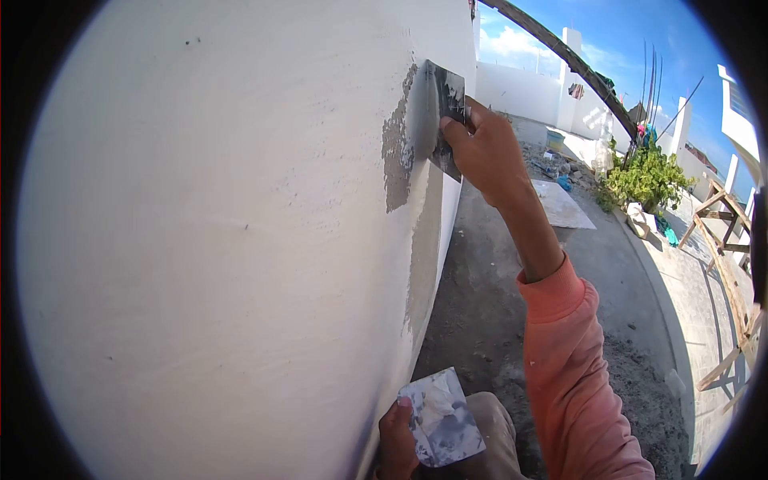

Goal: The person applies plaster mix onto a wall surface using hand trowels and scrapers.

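Evidently, our right grip (490, 160) pinched dark blade (445, 100) by outer edge (thin, likely springy) beside wall (200, 240); left grip (397, 440) held smeared, probably light plate (445, 420) at edge.

Sunlit outdoor yard: white boundary wall (518, 90) at rear, grey concrete ground (592, 264) partly shaded, green shrub (650, 178) near wooden trestle (724, 216), blue sky (676, 36) with clouds.

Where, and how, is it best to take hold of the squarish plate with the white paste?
Probably best is the left edge of the plate, where the left hand is: come from the left, thumb on top, fingers underneath. The plate is flat, so its edge suits a pinch, and the thick white paste sits farther in.
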Motion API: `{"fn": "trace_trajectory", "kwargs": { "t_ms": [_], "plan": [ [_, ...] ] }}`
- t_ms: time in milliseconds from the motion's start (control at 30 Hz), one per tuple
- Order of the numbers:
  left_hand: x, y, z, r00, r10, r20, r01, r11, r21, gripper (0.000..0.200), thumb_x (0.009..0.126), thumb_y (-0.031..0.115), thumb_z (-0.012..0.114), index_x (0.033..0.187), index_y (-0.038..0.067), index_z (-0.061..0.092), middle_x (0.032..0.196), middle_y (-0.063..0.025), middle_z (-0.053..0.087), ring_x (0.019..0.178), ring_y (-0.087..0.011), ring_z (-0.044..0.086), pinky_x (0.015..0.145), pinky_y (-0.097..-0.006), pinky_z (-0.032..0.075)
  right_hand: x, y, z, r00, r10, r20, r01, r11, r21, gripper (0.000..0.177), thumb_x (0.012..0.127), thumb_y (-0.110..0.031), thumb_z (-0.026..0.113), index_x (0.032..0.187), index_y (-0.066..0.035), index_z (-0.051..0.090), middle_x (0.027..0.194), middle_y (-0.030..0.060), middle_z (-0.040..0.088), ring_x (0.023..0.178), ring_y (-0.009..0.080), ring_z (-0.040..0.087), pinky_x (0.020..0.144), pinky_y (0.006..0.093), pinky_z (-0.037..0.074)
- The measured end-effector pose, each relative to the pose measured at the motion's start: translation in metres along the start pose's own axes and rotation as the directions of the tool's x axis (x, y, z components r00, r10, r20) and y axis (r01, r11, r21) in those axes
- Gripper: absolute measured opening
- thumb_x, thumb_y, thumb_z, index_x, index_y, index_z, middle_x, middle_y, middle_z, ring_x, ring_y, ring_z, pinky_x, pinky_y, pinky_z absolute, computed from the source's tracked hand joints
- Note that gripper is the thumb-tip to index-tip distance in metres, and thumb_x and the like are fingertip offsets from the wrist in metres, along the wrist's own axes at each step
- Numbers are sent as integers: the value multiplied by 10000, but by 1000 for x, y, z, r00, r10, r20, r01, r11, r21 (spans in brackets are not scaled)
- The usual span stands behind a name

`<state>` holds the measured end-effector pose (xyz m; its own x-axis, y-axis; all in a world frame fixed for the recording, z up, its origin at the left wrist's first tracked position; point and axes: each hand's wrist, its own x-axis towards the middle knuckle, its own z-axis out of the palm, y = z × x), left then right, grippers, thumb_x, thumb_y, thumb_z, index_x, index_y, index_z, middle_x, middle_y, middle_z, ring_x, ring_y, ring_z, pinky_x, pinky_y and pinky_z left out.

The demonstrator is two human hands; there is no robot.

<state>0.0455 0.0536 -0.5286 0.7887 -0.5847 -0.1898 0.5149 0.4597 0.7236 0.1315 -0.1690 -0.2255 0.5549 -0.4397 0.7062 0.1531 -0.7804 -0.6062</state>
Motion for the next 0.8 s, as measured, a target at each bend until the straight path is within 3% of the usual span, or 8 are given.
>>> {"fn": "trace_trajectory", "kwargs": {
  "t_ms": [233, 267, 367, 500, 600, 667, 733, 800],
  "plan": [
    [-5, 12, 10, 998, -40, 39, 42, 997, -58, 418, 1014, 278, 450, 1166, -91, 576, 1042, -151, 681, 925, -235, 683, 861, -358, 543, -57, 1, 19, 891, -448, -80, 450, 893, 7, 349, 889, -29, 553, 1222, 72, 535, 1158, 199, 610, 1018, 252, 640, 868, 342, 495],
    [-6, 14, 11, 998, -46, 46, 49, 997, -58, 420, 1015, 279, 449, 1168, -91, 575, 1043, -152, 681, 927, -236, 683, 861, -359, 543, -66, 5, 26, 867, -490, -88, 491, 871, -14, 469, 760, 85, 517, 1228, 82, 530, 1229, 200, 554, 1059, 352, 600, 914, 375, 487],
    [-7, 19, 13, 997, -48, 60, 52, 997, -60, 426, 1017, 282, 446, 1173, -94, 571, 1047, -154, 678, 930, -236, 682, 859, -362, 545, -92, 11, 39, 837, -547, -26, 546, 837, -44, 623, 678, 131, 508, 1295, 46, 489, 1313, 221, 489, 1166, 380, 517, 961, 405, 462],
    [-9, 21, 16, 998, -18, 58, 20, 999, -26, 445, 1024, 278, 421, 1204, -109, 543, 1084, -172, 662, 956, -251, 672, 879, -368, 534, -123, 14, 45, 780, -625, -1, 624, 779, -54, 673, 634, 158, 540, 1294, 39, 482, 1350, 228, 469, 1140, 420, 508, 937, 431, 475],
    [-7, 18, 19, 997, 24, 74, -22, 999, -26, 454, 1028, 283, 412, 1214, -112, 536, 1104, -178, 652, 972, -248, 665, 886, -364, 529, -149, 14, 25, 767, -637, 69, 636, 771, 47, 566, 727, 142, 541, 1281, 30, 498, 1294, 233, 513, 1017, 344, 588, 872, 386, 492],
    [-8, 16, 21, 999, 38, 28, -37, 998, -42, 413, 1024, 279, 443, 1170, -88, 566, 1048, -152, 668, 910, -229, 679, 835, -367, 554, -174, 3, -6, 937, -284, 205, 250, 952, 179, 426, 816, 98, 537, 1236, 30, 527, 1167, 186, 582, 903, 238, 602, 813, 337, 487],
    [-5, 8, 14, 998, 60, 34, -58, 997, -50, 405, 1026, 267, 437, 1170, -91, 560, 1052, -160, 665, 908, -232, 680, 828, -369, 557, -197, 18, -26, 945, -5, 326, -91, 956, 279, 279, 902, 38, 531, 1179, 30, 557, 1011, 111, 623, 808, 129, 576, 748, 285, 470],
    [-3, 7, 14, 996, 66, 55, -63, 997, -54, 410, 1027, 266, 431, 1177, -96, 554, 1058, -166, 663, 909, -235, 680, 826, -368, 558, -201, 27, -43, 906, 139, 400, -272, 915, 297, 191, 945, -2, 533, 1127, 29, 578, 891, 36, 618, 778, 66, 528, 707, 258, 457]
  ]
}}
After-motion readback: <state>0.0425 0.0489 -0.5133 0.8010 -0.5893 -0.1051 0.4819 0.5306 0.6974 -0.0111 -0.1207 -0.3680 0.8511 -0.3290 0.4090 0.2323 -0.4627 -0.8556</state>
